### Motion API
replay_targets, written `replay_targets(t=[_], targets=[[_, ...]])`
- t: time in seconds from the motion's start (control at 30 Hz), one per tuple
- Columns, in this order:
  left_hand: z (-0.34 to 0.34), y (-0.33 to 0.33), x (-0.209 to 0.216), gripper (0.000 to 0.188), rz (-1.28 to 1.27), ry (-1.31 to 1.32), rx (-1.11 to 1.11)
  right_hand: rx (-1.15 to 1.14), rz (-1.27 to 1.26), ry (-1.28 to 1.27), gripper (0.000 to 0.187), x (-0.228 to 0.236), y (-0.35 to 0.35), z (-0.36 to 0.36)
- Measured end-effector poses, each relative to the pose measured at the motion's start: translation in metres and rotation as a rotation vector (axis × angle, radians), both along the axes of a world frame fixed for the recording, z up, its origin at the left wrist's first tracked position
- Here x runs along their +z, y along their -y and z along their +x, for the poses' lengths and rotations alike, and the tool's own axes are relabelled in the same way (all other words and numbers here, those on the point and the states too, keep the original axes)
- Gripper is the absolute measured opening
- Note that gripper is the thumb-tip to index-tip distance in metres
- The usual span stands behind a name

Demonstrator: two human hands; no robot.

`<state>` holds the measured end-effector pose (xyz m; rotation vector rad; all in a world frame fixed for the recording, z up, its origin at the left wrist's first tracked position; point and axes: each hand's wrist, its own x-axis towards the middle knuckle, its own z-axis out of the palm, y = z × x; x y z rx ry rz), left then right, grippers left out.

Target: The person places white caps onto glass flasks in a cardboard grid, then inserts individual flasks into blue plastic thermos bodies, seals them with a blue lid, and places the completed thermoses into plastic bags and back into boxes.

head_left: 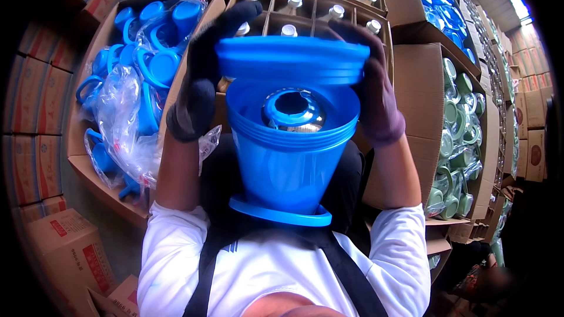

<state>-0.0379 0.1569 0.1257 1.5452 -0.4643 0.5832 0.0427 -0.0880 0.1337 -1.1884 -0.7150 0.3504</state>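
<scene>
Gloved left hand (202, 76) and right hand (378, 85) grip a blue lid (294, 60) at 12 o'clock, above a central blue bucket (288, 170); at 8 o'clock, a cardboard box (66, 249) bears red, printed labels (97, 267).

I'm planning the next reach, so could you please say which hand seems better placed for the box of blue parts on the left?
Probably the left hand: it is nearer that box and its blue parts, while the right hand is across the raised blue piece, farther away.

Gloved fingers (232, 20) holding blue lid (294, 61), blue container (288, 170) below, boxed bottles (294, 3) beyond
</scene>
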Motion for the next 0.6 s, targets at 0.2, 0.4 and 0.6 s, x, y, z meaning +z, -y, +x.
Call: replay_targets(t=[0.2,0.4,0.6], targets=[[-0.021,0.018,-0.014,0.071,0.128,0.12,0.156,-0.193,-0.13,0.357,0.069,-0.013,0.014,-0.029],[-0.023,0.02,0.005,0.069,0.273,0.148,0.183,0.017,0.06,0.16,0.059,-0.014,0.019,-0.017],[-0.014,0.019,0.002,0.063,0.257,0.265,0.178,-0.002,0.03,0.186,0.055,-0.016,0.016,-0.008]])
